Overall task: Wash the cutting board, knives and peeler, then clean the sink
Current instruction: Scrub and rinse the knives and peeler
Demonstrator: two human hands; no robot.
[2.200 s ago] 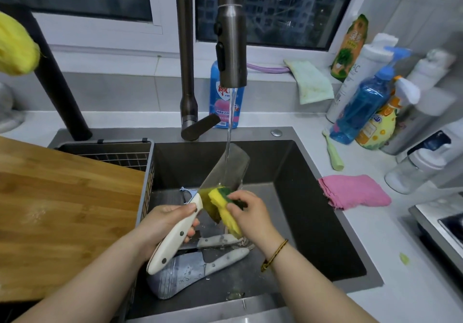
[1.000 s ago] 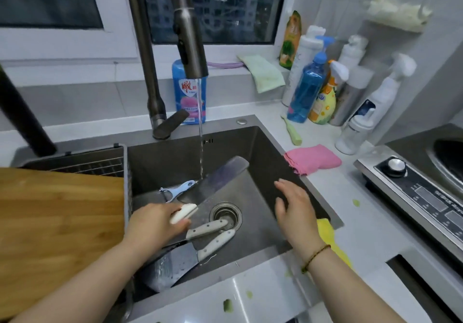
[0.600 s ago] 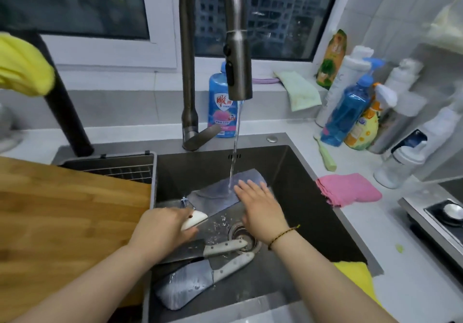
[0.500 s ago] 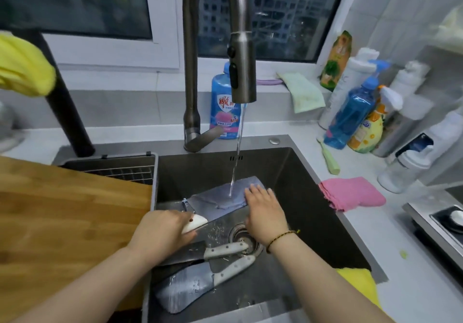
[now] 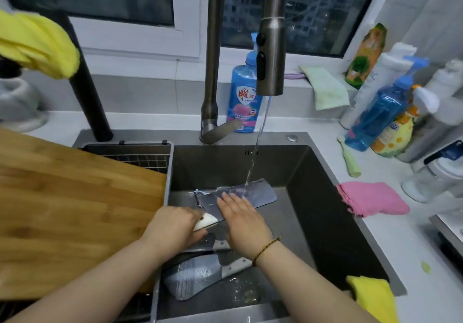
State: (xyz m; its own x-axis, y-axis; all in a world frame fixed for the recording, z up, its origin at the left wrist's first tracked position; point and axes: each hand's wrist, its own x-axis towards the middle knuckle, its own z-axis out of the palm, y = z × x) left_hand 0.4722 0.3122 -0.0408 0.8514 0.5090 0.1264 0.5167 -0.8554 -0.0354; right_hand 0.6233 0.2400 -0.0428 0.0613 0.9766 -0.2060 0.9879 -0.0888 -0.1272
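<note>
My left hand [image 5: 175, 227] grips the white handle of a cleaver [image 5: 258, 195] held flat over the dark sink [image 5: 338, 225], its blade under the running tap water [image 5: 253, 162]. My right hand [image 5: 243, 220] lies flat on the blade with straight fingers. Two more knives [image 5: 198, 275] with white handles lie on the sink floor below my wrists. A bit of the blue peeler [image 5: 198, 193] shows behind the cleaver. The wooden cutting board [image 5: 70, 210] rests over the sink's left side. A yellow sponge [image 5: 373, 295] sits on the sink's front right rim.
The faucet [image 5: 270, 54] stands over the sink's back. A blue soap bottle [image 5: 244, 102] is behind it. A pink cloth [image 5: 370, 198], a green brush [image 5: 349, 160] and several spray bottles [image 5: 380, 114] crowd the right counter. A stove edge [image 5: 451, 237] is at far right.
My right hand put the sponge down on the sink's right rim, then came back to the cleaver blade and slid along it toward the handle. The left hand kept hold of the handle.
</note>
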